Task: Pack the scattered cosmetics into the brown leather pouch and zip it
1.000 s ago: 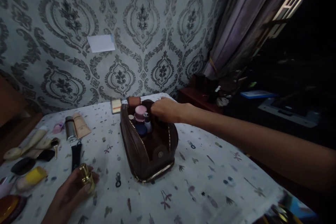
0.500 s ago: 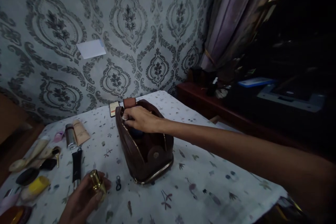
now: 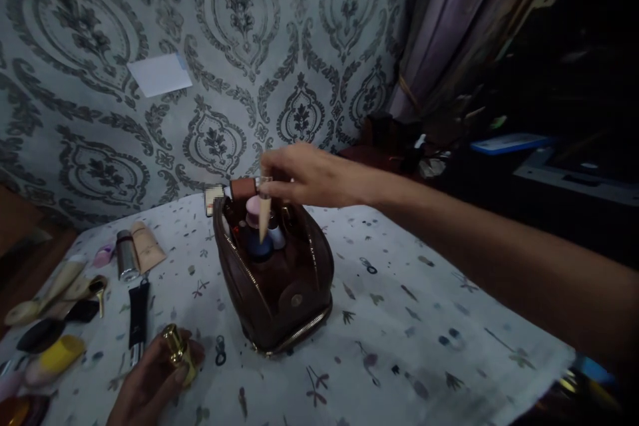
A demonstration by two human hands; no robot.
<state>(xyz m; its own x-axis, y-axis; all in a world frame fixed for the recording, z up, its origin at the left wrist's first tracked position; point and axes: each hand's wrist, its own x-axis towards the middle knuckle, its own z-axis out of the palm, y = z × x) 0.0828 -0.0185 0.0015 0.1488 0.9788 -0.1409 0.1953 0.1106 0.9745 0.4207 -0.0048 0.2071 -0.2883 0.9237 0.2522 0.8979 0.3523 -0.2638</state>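
- Table (image 3: 399,373): covered by a white printed cloth; the far edge runs along the wall (image 3: 279,33), and the near right corner is in view
- Brown bag (image 3: 239,283): upright on the table, between the left and right edges, zipped mouth spread; long axis runs from the far edge toward the near edge, near end angled slightly toward the near right corner
- Right hand (image 3: 309,173): above the far end of the bag, thumb and fingers pinched on the slim beige item; well apart from the other hand
- Left hand (image 3: 154,373): over the table, left of the bag, fingers curled around the gold-capped bottle
- Beige squeeze tube (image 3: 148,246): lying near the far left corner, beside the silver cylinder (image 3: 127,256)
- Black tube (image 3: 138,309): lying left of the bag, long axis toward the far edge, silver end facing the near edge
- Gold-capped bottle (image 3: 176,349): in the left hand, cap up, tilted toward the far left corner
- Slim beige item (image 3: 265,213): at the bag mouth; long axis nearly vertical, clear end up, tapered end pointing down; contact with the dark blue jar (image 3: 257,249) behind it cannot be determined
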